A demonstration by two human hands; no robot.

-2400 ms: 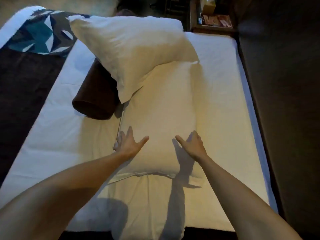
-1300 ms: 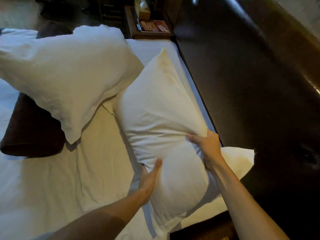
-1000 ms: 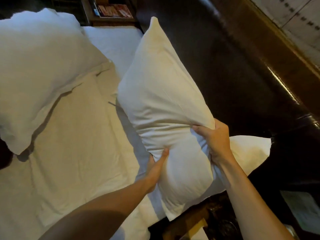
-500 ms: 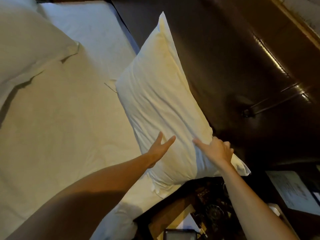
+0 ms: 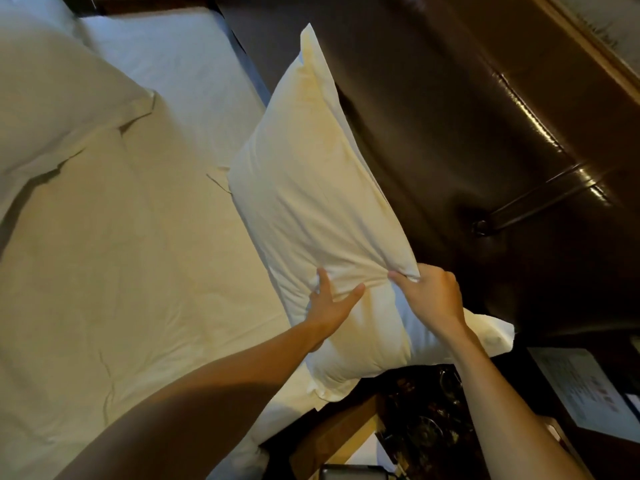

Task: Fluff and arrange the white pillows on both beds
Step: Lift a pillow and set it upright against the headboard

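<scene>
Left hand (image 5: 330,306) splayed, right hand (image 5: 431,296) clenched

A dark brown padded headboard (image 5: 450,116) with a glossy sheen fills the frame from 12 to 3 o'clock, a button (image 5: 479,226) sunk into a seam. At 4 o'clock a printed sheet (image 5: 575,389) lies on a dark worktop (image 5: 620,448). The white bedsheet (image 5: 131,258) spreads, creased, from 8 to 11 o'clock.

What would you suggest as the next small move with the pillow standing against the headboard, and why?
Probably press the pillow back until it leans squarely on the headboard. It stands tilted, its lower corner overhangs the bed edge, and the right hand pinches its edge while the left hand rests flat.
</scene>
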